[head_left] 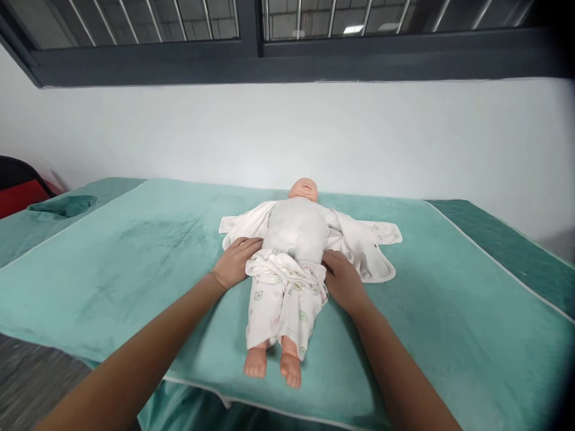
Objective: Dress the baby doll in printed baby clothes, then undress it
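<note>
hands [237,262] seemingly touching pants [287,293] on a doll [297,227]

A wide surface [453,335] is stretching from side to side, and a light green cloth [135,251] with pale edging is covering most of it. Darker green fabric [516,257] is showing beyond the edging at the right end. In the middle, a doll [297,224] is lying on its back, its head pointing to the far edge and its bare feet resting near the front edge. An open white shirt [372,263] is spreading out on both sides of the doll. White patterned trousers [265,305] are covering its legs, the waist bunching. Toward the left end, a green bundle [63,205] is lying crumpled.
</note>
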The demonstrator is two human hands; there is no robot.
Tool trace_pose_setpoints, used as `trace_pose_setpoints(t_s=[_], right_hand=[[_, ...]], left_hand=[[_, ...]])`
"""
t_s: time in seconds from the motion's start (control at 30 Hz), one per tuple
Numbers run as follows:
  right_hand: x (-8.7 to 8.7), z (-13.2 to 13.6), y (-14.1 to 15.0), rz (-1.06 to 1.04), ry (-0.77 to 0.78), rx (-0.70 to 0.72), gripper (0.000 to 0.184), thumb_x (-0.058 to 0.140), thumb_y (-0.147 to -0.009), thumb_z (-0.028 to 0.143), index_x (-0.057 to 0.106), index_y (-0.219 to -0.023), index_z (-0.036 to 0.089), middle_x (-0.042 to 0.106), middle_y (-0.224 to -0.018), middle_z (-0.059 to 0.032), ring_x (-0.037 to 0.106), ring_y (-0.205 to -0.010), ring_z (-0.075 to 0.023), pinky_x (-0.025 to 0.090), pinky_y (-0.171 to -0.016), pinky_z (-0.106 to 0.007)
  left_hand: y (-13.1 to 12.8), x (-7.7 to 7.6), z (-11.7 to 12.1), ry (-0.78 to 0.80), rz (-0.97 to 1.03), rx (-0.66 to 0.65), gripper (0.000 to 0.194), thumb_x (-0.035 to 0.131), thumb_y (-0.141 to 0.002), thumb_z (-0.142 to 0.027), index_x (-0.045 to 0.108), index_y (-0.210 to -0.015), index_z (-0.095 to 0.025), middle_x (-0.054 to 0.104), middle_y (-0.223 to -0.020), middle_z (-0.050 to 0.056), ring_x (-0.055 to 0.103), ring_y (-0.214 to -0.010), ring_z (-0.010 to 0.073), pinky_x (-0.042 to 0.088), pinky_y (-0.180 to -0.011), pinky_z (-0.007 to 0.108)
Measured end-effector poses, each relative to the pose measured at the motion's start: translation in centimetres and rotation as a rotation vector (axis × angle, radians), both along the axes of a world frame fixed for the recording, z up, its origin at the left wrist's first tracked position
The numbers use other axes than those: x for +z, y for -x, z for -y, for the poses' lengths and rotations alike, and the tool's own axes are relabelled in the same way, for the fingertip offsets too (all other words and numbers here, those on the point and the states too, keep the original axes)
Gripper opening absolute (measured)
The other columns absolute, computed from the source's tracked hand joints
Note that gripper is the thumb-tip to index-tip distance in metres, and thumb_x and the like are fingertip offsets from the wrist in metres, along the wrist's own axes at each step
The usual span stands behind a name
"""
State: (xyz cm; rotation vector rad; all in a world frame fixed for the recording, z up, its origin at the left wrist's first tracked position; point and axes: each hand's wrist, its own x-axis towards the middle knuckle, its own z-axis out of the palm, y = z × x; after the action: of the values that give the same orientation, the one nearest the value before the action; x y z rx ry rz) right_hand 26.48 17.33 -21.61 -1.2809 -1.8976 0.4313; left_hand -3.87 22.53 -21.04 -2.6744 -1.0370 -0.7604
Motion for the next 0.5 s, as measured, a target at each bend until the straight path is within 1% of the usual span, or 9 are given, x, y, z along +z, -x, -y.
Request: trace_pose_setpoints(t_s=[0.1, 0.2, 0.27, 0.33, 0.43, 0.5], right_hand=[[0.3, 0.4, -0.3, -0.031, 0.002, 0.132, 0.021, 0.049, -0.084, 0.015, 0.066, -0.075, 0.023, 0.068, -0.087, -0.0049, 0.059, -0.095, -0.0232, 0.046, -0.084, -0.034], [0.7, 0.7, -0.3, -0.085, 0.088, 0.16, 0.021, 0.051, -0.082, 0.018, 0.068, -0.072, 0.023, 0.069, -0.082, -0.0028, 0.061, -0.086, -0.0224, 0.047, -0.077, -0.032], [0.8, 0.9, -0.2, -0.128, 0.148, 0.15, 0.021, 0.051, -0.082, 0.019, 0.069, -0.071, 0.022, 0.069, -0.076, -0.001, 0.061, -0.079, -0.0218, 0.047, -0.072, -0.031], [0.9, 1.1, -0.2, -0.175, 0.197, 0.146, 0.022, 0.051, -0.083, 0.021, 0.07, -0.073, 0.021, 0.068, -0.072, 0.0005, 0.06, -0.077, -0.0217, 0.046, -0.069, -0.03], [0.8, 1.4, -0.4, -0.229, 0.269, 0.157, 0.025, 0.047, -0.087, 0.023, 0.072, -0.083, 0.02, 0.068, -0.077, 0.0013, 0.061, -0.08, -0.0214, 0.045, -0.071, -0.03], [0.7, 1.7, -0.7, -0.261, 0.303, 0.164, 0.024, 0.048, -0.088, 0.023, 0.071, -0.09, 0.02, 0.067, -0.081, 0.0011, 0.06, -0.081, -0.0201, 0.044, -0.071, -0.029]], left_hand=[[0.1, 0.1, 0.7, 0.117, -0.038, -0.031, 0.031, 0.05, -0.088, -0.017, 0.07, -0.111, -0.021, 0.071, -0.116, 0.011, 0.06, -0.116, 0.0266, 0.046, -0.101, 0.043], [0.3, 0.0, 1.8, 0.19, -0.08, -0.018, 0.033, 0.055, -0.081, -0.014, 0.071, -0.108, -0.023, 0.07, -0.117, 0.009, 0.059, -0.117, 0.0273, 0.044, -0.103, 0.044], [0.3, -0.3, 2.6, 0.201, -0.034, -0.012, 0.031, 0.053, -0.082, -0.013, 0.072, -0.105, -0.023, 0.07, -0.116, 0.01, 0.06, -0.116, 0.0261, 0.044, -0.102, 0.043], [0.3, -0.7, 3.2, 0.204, 0.06, -0.002, 0.03, 0.048, -0.087, -0.013, 0.072, -0.102, -0.022, 0.07, -0.113, 0.01, 0.061, -0.111, 0.0242, 0.045, -0.098, 0.041], [0.0, -1.1, 3.8, 0.203, 0.18, 0.025, 0.031, 0.041, -0.094, -0.018, 0.072, -0.097, -0.021, 0.071, -0.106, 0.009, 0.062, -0.102, 0.0229, 0.046, -0.092, 0.04], [-0.1, -1.2, 4.0, 0.212, 0.225, 0.045, 0.032, 0.039, -0.095, -0.02, 0.071, -0.096, -0.02, 0.071, -0.104, 0.009, 0.062, -0.1, 0.023, 0.046, -0.09, 0.039]])
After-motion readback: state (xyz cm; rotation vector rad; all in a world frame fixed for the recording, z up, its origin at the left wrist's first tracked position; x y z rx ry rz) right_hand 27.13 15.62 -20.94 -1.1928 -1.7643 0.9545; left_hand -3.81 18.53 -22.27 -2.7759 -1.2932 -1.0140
